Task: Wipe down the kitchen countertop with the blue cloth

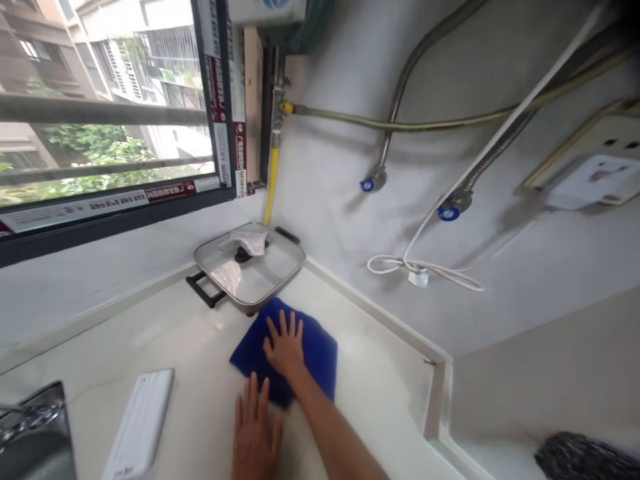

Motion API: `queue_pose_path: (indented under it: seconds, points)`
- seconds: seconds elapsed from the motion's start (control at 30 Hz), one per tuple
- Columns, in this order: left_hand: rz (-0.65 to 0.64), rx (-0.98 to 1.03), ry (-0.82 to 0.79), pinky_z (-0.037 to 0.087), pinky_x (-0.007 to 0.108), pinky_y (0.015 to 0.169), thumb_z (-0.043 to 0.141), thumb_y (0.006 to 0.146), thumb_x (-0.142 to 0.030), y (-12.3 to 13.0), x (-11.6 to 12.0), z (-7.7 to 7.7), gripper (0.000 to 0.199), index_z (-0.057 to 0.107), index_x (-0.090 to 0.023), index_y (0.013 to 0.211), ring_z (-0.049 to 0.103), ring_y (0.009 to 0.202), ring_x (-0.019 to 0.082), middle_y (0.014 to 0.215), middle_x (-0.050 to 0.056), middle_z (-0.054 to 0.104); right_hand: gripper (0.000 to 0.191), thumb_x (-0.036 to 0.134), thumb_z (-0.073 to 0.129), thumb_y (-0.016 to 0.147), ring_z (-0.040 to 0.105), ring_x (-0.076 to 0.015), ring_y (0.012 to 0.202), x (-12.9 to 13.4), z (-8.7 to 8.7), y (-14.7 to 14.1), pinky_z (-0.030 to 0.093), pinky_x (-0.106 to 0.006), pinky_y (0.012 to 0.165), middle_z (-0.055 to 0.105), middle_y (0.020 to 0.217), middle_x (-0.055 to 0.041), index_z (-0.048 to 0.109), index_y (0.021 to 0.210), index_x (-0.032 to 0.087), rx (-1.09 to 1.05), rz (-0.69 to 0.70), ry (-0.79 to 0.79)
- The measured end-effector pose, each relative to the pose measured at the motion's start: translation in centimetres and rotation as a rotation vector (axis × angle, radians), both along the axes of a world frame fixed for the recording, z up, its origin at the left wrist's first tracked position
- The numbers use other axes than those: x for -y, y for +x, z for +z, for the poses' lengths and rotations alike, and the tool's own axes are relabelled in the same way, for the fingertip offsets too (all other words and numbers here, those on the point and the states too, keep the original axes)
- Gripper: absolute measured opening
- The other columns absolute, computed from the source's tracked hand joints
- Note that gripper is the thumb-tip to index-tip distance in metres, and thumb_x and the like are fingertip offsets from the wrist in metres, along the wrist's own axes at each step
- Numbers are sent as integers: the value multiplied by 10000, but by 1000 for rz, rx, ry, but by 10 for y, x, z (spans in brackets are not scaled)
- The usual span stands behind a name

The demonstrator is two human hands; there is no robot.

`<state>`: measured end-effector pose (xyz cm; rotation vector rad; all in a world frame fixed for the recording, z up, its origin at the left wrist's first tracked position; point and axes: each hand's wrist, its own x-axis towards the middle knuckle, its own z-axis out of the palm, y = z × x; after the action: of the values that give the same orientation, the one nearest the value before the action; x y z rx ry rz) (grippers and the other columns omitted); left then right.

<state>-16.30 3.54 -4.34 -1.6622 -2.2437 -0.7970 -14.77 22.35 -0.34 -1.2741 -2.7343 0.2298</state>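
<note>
A blue cloth (320,347) lies spread on the pale countertop (200,347), its far corner close to an electric pan. My right hand (286,347) rests palm down on the cloth with its fingers spread. Nearer to me, my left hand (256,427) is held flat with fingers stretched out, by the cloth's near left edge; whether its fingertips touch the cloth I cannot tell. Neither hand grips anything.
In the corner stands the rectangular pan with a glass lid (270,280) and black handles. A white flat box (143,423) lies left, beside a sink (40,433). A tied white cable (405,260) hangs by the right wall, below valves (367,183). A window (105,100) is at upper left.
</note>
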Motion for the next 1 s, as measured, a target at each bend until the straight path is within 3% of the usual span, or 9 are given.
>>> queue_pose_path:
  seconds: [0.1,0.2,0.37,0.57,0.67,0.8,0.9,1.0]
  points:
    - [-127,-11,100,300,475,1190,401,916,-187,2,9,7,697,137,-191,1561,250,1479,253,1589,119,294,585,548,325,985,86,-386,1496,40,-2,1,90,-646,1165,65,1644,-57,225,1530,361,-27,84,-8]
    - [-241,-23,184,327,442,1187,394,910,-154,4,16,1,670,206,-199,1551,277,1469,245,1579,109,318,569,552,329,988,124,-378,1490,74,-8,10,178,-645,1161,120,1638,-56,232,1523,385,-87,179,22]
    - [-134,158,166,440,484,1121,353,949,-214,5,20,-13,580,293,-251,1525,327,1445,246,1561,92,355,578,457,374,998,183,-376,1474,122,-18,38,255,-665,1144,199,1615,-92,208,1537,331,-109,218,45]
    - [-43,372,-3,455,488,1115,333,977,-288,2,41,-7,491,427,-228,1455,342,1432,246,1472,80,491,700,346,465,960,81,-328,1502,174,-15,90,214,-645,1184,95,1631,-65,99,1553,279,-183,309,66]
    - [-103,255,-12,437,465,1132,356,970,-291,8,54,-10,488,430,-264,1451,304,1450,234,1499,49,461,640,320,394,989,144,-243,1502,192,-17,118,266,-539,1208,206,1614,-65,109,1555,231,-290,213,81]
    - [-171,32,-32,436,462,1126,446,935,-337,18,66,-12,512,447,-275,1443,250,1472,269,1538,49,402,547,401,394,997,269,-203,1470,209,-22,159,322,-456,1202,351,1567,-16,305,1517,258,-337,117,74]
    - [-147,-34,-45,428,486,1125,434,930,-316,25,67,-5,519,472,-199,1434,212,1482,312,1544,90,387,499,418,389,987,356,-230,1433,214,-26,209,338,-479,1192,428,1525,-38,446,1452,245,-304,-54,70]
    - [-111,-38,-44,393,566,1124,434,923,-299,42,61,4,524,485,-166,1427,146,1486,381,1555,128,359,497,319,277,981,403,-260,1404,223,-37,283,324,-558,1185,498,1468,-80,518,1404,218,-254,-286,86]
